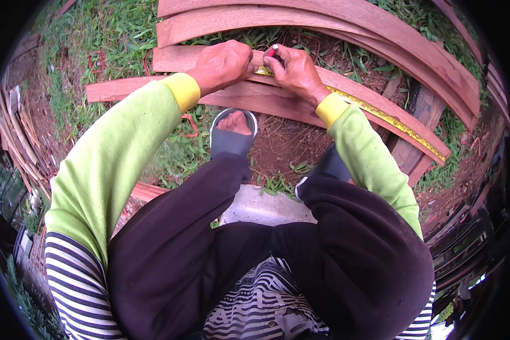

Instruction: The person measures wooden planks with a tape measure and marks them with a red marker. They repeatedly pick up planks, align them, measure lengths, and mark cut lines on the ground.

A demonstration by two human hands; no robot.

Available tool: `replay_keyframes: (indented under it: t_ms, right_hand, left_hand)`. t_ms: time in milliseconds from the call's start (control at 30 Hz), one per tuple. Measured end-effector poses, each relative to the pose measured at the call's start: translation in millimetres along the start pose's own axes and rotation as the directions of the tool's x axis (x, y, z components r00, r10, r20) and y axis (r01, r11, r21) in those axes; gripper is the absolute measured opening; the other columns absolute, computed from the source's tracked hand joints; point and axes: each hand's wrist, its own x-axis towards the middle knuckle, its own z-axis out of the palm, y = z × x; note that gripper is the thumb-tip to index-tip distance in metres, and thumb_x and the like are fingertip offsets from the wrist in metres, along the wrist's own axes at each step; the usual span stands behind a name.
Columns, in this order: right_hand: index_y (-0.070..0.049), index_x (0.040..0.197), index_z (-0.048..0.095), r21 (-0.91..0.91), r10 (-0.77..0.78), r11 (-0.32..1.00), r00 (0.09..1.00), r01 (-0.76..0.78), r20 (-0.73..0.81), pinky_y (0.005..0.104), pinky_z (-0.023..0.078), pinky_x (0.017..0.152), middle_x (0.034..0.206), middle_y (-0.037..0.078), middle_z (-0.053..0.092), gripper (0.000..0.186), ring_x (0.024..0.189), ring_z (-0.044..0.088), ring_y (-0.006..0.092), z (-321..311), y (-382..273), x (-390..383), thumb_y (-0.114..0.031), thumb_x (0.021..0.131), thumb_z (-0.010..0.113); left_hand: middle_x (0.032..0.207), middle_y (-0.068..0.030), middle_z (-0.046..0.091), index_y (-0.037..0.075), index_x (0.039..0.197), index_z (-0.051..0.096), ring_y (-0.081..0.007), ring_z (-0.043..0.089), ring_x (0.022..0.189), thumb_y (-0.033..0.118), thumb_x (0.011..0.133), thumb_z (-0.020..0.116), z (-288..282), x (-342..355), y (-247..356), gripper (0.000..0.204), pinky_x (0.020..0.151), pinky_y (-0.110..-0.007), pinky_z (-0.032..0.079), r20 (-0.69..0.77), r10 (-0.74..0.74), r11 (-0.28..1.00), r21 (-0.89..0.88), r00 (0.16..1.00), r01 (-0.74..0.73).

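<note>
- Grass and red dirt underfoot, reddish planks (pixel 345 22) stacked around.
- Left hand (pixel 224 63) fisted, pinning yellow tape measure (pixel 379 113) onto the near plank (pixel 255 96).
- Right hand (pixel 294 71) pinches a red marker (pixel 272 51) (tip hidden).
- Tape might slip, throwing the mark off.

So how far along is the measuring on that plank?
Done: the yellow tape measure lies stretched along the reddish plank. In hand: the left hand pins the tape's end, and the right hand holds a red-tipped marker beside it. Left: no mark is visible yet.
</note>
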Motion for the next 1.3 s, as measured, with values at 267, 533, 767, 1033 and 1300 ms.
replay_keyframes:
  t_ms: [267,533,767,1033,1300]
  right_hand:
    - [-0.002,0.090,0.065,-0.097,-0.014,0.995,1.000,0.016,0.022,0.0358,0.050,0.062,0.072,0.014,0.066,0.014,0.063,0.064,0.0265,-5.4,1.8,-4.6,-0.017,0.090,0.064]
    - [0.000,0.085,0.067,0.215,0.012,0.975,0.954,0.055,-0.301,0.0266,0.052,0.070,0.077,0.008,0.068,0.012,0.074,0.066,0.0141,-83.2,-22.3,-34.0,-0.001,0.084,0.056]
    - [-0.005,0.101,0.065,-0.371,0.005,0.927,0.990,-0.058,-0.143,0.0334,0.054,0.074,0.093,0.014,0.066,0.028,0.085,0.066,0.0297,-166.5,10.4,-104.2,0.004,0.077,0.054]
    - [0.003,0.134,0.039,-0.689,0.200,0.725,0.952,0.017,0.234,0.0448,0.054,0.076,0.124,0.024,0.052,0.081,0.091,0.064,0.0401,-176.6,27.8,-122.6,-0.022,0.068,0.080]
    - [0.006,0.121,0.044,-0.689,0.000,0.710,0.978,0.146,0.207,0.0420,0.055,0.062,0.100,0.019,0.054,0.060,0.081,0.066,0.0344,-201.3,-8.5,-130.9,-0.019,0.073,0.071]
  left_hand:
    - [0.076,-0.0169,0.068,0.007,0.085,0.072,-0.0365,0.067,0.077,0.038,0.088,0.064,1.0,-0.8,4.0,0.031,0.069,-0.046,0.052,0.006,0.036,0.999,-0.034,0.999,-0.035]
    - [0.076,-0.0202,0.067,0.008,0.093,0.074,-0.0375,0.066,0.076,0.034,0.089,0.064,1.0,-21.7,7.2,0.028,0.069,-0.047,0.052,0.073,0.025,0.992,-0.124,0.997,-0.016]
    - [0.070,-0.0134,0.068,0.004,0.086,0.073,-0.0253,0.067,0.068,0.033,0.091,0.064,11.4,-48.1,11.4,0.030,0.067,-0.039,0.052,0.431,0.108,0.930,-0.363,0.896,0.063]
    - [0.062,-0.0147,0.061,0.005,0.079,0.071,-0.0266,0.059,0.058,0.037,0.087,0.069,-11.7,-77.1,12.2,0.032,0.062,-0.040,0.047,0.574,0.030,0.982,-0.170,0.818,0.083]
    - [0.072,-0.0137,0.067,0.008,0.082,0.075,-0.0259,0.065,0.068,0.033,0.087,0.069,12.7,-93.2,17.7,0.026,0.069,-0.038,0.050,0.589,0.098,0.959,-0.271,0.803,0.082]
